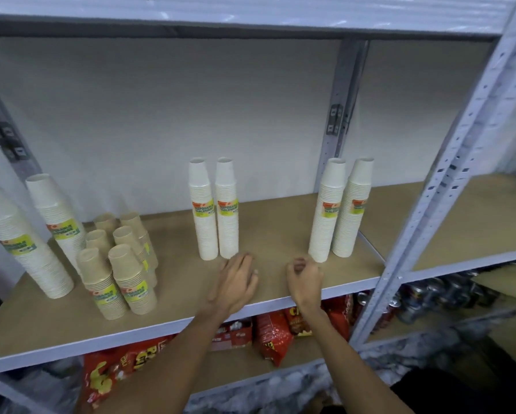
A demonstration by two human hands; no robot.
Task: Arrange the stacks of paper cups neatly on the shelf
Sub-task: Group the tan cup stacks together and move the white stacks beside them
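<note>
white cup stacks [213, 210] stand in pairs across the shelf [176, 297], and brown stacks [119, 264] cluster at the left. they're likely light, crushable and tippy, so grip gently around the middle. left hand [236, 282] hovers spread and empty. right hand [304, 279] is curled, holding nothing.

Even, moderate indoor light, top of back wall [191, 85] shaded under upper shelf [221, 25], lower shelf [239, 366] dim, whole frame slightly soft, cup labels [203, 209] blurred, uprights [459, 162] bowed by wide-angle distortion, bottom corners smeared and dark
</note>
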